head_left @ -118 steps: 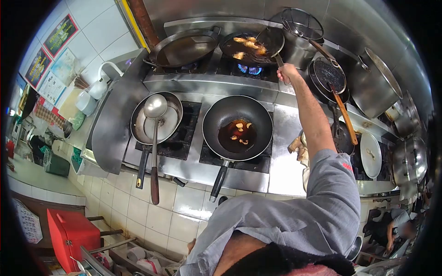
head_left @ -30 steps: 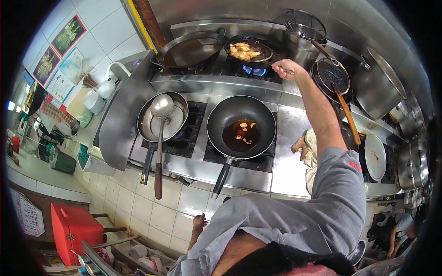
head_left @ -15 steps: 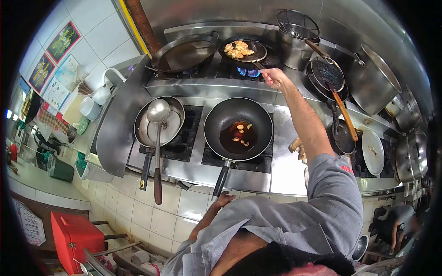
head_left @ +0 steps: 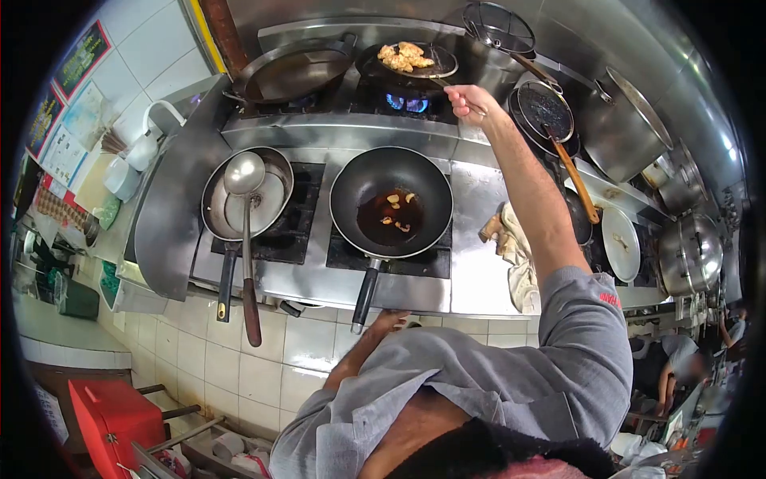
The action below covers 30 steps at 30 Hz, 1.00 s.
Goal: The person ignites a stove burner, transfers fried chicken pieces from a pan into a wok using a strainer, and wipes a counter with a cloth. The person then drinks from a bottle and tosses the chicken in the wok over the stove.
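Observation:
My right hand (head_left: pixel 467 104) grips the handle of a round strainer (head_left: pixel 435 62) over the back wok, with golden fried pieces (head_left: pixel 405 57) resting on it. Blue flame (head_left: pixel 406 103) burns below that wok. My left hand (head_left: pixel 389 321) is low at the stove's front edge, near the handle of a black wok (head_left: pixel 391 172); its fingers are partly hidden. Brown sauce with several garlic-like pieces (head_left: pixel 392 199) lies in the black wok. To its left, a ladle (head_left: pixel 244 173) rests in a steel pan (head_left: pixel 279 209).
A large wok (head_left: pixel 295 73) stands at the back left. Pots (head_left: pixel 622 124), a wooden-handled strainer (head_left: pixel 545 110) and a white oval plate (head_left: pixel 620 246) are on the right. A cloth (head_left: pixel 520 271) lies on the steel top. A red box (head_left: pixel 120 423) stands lower left; another person (head_left: pixel 670 363) is lower right.
The fried pieces, earlier in the back wok, are now gathered on the strainer and raised. My left hand has come into view and moved up to the stove's front edge.

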{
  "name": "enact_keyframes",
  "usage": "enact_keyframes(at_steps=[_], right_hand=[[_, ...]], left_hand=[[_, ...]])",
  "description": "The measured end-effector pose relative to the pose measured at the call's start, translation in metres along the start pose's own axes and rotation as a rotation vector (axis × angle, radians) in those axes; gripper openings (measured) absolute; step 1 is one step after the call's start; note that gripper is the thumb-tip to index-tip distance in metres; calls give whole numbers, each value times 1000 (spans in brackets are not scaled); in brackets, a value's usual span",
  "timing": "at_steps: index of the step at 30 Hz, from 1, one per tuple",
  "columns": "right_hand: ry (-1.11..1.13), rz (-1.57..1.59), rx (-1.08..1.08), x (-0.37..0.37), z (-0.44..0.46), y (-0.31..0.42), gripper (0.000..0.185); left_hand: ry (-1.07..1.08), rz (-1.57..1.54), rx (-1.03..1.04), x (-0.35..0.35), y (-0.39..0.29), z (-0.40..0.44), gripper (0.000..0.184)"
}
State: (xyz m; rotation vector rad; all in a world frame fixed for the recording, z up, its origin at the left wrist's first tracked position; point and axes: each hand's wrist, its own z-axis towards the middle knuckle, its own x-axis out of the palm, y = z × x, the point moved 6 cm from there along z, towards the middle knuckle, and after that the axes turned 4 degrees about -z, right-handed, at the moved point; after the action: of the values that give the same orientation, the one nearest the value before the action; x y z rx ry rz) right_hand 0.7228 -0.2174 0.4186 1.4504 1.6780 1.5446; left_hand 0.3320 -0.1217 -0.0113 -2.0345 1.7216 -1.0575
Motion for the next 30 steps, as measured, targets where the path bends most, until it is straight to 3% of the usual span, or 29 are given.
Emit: enact_keyframes(at_steps=[3,12,17,18,30], right_hand=[[17,-11,-19,-2,-3,2,15],[28,46,-6,-8,-9,4,17],[29,36,-14,-12,-9,5,15],[59,42,-19,-14,-8,5,7],[49,8,-11,-6,-17,1,8]], left_hand=[[60,-94,13,-1,12,19,32],[-35,-93,161,4,8,29,20],[-85,-97,222,6,4,27,21],[-100,-88,235,4,5,29,22],[-164,-21,248,4,3,30,26]])
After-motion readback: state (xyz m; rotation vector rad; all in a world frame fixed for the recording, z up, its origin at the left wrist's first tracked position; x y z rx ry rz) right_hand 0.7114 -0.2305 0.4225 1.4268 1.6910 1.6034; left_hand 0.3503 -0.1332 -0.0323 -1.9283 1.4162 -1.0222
